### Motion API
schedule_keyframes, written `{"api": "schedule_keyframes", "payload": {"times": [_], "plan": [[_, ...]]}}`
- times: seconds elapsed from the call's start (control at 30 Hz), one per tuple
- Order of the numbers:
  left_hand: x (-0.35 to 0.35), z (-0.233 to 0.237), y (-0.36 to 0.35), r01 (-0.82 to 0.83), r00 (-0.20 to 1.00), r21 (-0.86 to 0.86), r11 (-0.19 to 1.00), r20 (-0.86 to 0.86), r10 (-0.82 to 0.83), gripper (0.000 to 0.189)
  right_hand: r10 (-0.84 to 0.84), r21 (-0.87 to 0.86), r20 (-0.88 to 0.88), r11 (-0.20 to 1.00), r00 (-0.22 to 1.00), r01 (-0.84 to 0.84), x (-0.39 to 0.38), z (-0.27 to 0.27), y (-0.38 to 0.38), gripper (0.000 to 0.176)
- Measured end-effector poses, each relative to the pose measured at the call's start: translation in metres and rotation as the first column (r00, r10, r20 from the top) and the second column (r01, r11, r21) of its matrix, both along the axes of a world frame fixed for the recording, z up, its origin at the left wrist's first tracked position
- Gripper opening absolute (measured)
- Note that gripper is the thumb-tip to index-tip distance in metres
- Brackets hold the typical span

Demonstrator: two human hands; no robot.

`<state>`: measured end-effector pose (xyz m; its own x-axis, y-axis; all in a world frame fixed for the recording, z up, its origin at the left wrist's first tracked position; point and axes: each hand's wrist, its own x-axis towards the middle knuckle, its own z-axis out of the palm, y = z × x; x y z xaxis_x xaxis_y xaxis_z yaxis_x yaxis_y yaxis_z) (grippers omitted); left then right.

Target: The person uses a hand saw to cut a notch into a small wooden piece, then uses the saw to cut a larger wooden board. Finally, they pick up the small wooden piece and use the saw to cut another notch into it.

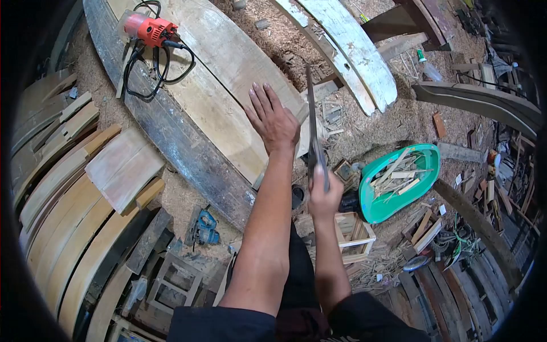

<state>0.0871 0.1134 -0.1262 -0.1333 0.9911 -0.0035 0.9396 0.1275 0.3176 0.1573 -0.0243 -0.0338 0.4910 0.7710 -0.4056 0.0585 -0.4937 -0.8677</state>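
Observation:
My left hand [274, 122] presses flat on a wide pale wooden board [219, 117], fingers stretched toward its far end and close to its right edge. My right hand [326, 194] is wrapped round the handle of a hand saw [313, 122]. The narrow dark blade points away from me, just right of my left hand and alongside the board's end. Beneath the board runs a worn, dark plank bench [171, 134]. A red power tool [155, 31] with a coiled black cord rests on the board's far left part.
A green tub [373, 211] of wood offcuts stands at the right. A blue power tool [204, 228] lies on the sawdust-covered floor at the left. Planks [62, 219] are stacked along the left side. Whitish boards [347, 51] lie beyond the saw. A small wooden frame [358, 242] sits near my right forearm.

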Motion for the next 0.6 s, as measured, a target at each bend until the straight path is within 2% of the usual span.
{"api": "schedule_keyframes", "payload": {"times": [0.1, 0.2, 0.3, 0.33, 0.4, 0.43, 0.5, 0.6], "plan": [[0.001, 0.008, 0.0, -0.001, 1.0, -0.019, 1.0, 0.026, 0.002, 0.07, 0.045, 0.002, 0.054, 0.999, 0.998, -0.045, 0.005, -0.003, 0.038, 0.032], [0.001, 0.004, 0.0, -0.004, 1.0, -0.028, 1.0, 0.003, 0.005, 0.069, 0.081, -0.015, 0.122, 0.997, 0.989, -0.08, -0.004, 0.019, -0.032, 0.034], [0.0, 0.004, 0.001, -0.004, 1.0, -0.034, 0.999, 0.02, 0.005, 0.068, 0.031, -0.038, 0.091, 0.999, 0.995, -0.028, -0.008, 0.04, -0.055, 0.034], [0.0, 0.006, -0.006, 0.001, 1.0, -0.044, 0.999, 0.023, 0.0, 0.068, -0.022, -0.065, 0.012, 0.998, 1.0, 0.022, -0.006, 0.03, -0.045, 0.035], [0.001, 0.007, 0.0, -0.003, 0.999, -0.021, 1.0, 0.037, 0.004, 0.068, -0.018, -0.017, -0.038, 1.0, 0.999, 0.017, -0.001, -0.001, -0.005, 0.036], [0.002, 0.008, 0.001, -0.002, 0.999, -0.016, 1.0, 0.041, 0.003, 0.068, 0.006, 0.004, 0.021, 1.0, 1.0, -0.006, 0.0, -0.008, 0.025, 0.043], [0.002, 0.011, 0.0, -0.004, 0.999, -0.018, 1.0, 0.039, 0.005, 0.068, 0.038, 0.003, 0.062, 0.999, 0.997, -0.038, 0.003, -0.005, 0.045, 0.042], [0.001, 0.004, 0.0, -0.002, 1.0, -0.02, 1.0, 0.006, 0.002, 0.067, 0.061, 0.048, 0.087, 0.997, 0.994, -0.065, -0.007, 0.016, -0.021, 0.041]]}}
